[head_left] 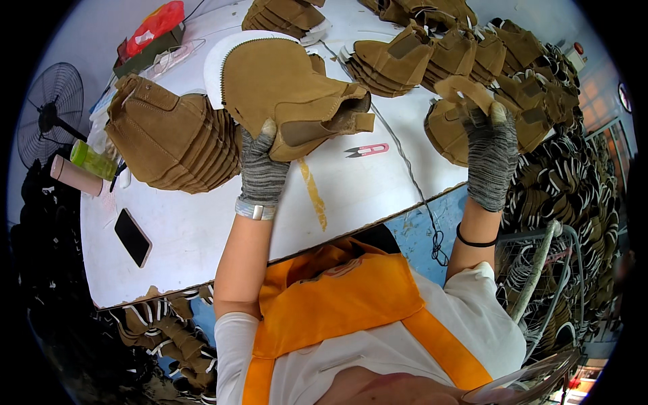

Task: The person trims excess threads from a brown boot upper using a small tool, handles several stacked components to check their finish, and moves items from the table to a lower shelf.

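My left hand [262, 169], in a grey knit glove, grips the lower edge of a tan suede shoe upper [287, 91] held above the white table [202, 223]. My right hand [491, 152], also gloved, is closed on another tan suede upper [462, 91] lifted from a stack [449, 128] at the table's right edge. A white lining with a zigzag edge [219, 57] shows behind the left upper.
Stacks of tan uppers lie at the left [172, 138] and across the back [432, 50]. Pink thread snips [368, 150], a black phone [132, 237], a green bottle [93, 159] and a cable [412, 179] are on the table. A wire basket [540, 270] stands at right, a fan [50, 111] at left.
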Tool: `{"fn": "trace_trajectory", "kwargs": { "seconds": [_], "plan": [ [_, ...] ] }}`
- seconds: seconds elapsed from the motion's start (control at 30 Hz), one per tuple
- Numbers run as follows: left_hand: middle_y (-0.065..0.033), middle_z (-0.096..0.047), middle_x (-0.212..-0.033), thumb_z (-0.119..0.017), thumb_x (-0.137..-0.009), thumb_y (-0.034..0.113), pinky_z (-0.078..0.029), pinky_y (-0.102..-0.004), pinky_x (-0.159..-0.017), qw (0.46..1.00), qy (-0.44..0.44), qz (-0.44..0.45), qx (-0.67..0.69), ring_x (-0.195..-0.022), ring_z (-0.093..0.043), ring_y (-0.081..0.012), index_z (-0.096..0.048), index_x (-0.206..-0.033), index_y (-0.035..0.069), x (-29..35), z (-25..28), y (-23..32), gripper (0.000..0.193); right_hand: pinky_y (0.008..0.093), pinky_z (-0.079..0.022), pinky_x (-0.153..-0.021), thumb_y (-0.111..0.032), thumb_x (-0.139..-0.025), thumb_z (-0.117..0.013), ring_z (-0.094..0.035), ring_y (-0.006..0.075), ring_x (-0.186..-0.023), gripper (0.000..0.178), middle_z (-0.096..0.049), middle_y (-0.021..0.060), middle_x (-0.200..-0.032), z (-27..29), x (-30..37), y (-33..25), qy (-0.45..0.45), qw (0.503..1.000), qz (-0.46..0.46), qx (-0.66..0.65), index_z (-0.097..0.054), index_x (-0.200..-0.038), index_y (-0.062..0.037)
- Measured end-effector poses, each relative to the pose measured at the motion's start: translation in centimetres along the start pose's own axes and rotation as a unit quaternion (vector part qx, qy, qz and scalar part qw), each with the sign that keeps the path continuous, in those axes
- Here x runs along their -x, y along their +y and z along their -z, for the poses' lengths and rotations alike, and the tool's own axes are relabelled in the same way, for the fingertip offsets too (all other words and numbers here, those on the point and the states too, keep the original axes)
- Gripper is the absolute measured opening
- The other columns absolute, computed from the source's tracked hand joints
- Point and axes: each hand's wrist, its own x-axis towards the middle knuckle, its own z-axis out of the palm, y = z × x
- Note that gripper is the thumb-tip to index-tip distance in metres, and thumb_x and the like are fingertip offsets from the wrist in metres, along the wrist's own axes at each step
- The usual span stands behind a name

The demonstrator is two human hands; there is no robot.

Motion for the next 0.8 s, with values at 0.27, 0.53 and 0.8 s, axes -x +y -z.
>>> {"fn": "trace_trajectory", "kwargs": {
  "seconds": [0.27,0.53,0.8],
  "plan": [
    [-0.0101,-0.046,-0.137,-0.060,-0.091,0.009,-0.038,-0.0429,-0.109,1.000,0.007,0.000,0.002,-0.125,-0.046,-0.0252,-0.038,-0.141,0.007,0.5,0.7,-0.5,0.054,0.0272,-0.049,-0.083,-0.027,-0.097,-0.059,-0.058,0.0131,-0.094,0.032,-0.063,0.0055,-0.104,7.8,-1.1,-4.3,0.052,0.977,-0.024,0.207,-0.063,-0.114,0.0006],
    [-0.0110,-0.049,-0.138,-0.058,-0.095,0.015,-0.036,-0.0483,-0.111,0.997,0.010,0.054,0.051,-0.127,-0.046,-0.0279,-0.048,-0.137,0.009,0.1,2.5,-1.2,0.043,0.0307,-0.056,-0.081,-0.022,-0.096,-0.059,-0.065,0.0198,-0.095,0.029,-0.063,0.0089,-0.106,18.4,1.4,-8.9,0.037,0.959,-0.168,0.223,-0.057,-0.116,-0.0004],
    [-0.0152,-0.050,-0.138,-0.053,-0.098,0.017,-0.035,-0.0469,-0.112,0.983,-0.034,0.117,0.139,-0.128,-0.046,-0.0295,-0.048,-0.134,0.000,0.0,4.1,-1.1,0.040,0.0345,-0.059,-0.081,-0.022,-0.094,-0.062,-0.067,0.0236,-0.093,0.031,-0.064,0.0135,-0.104,24.1,1.9,-8.4,0.032,0.938,-0.269,0.218,-0.058,-0.114,0.0002]
  ]
}}
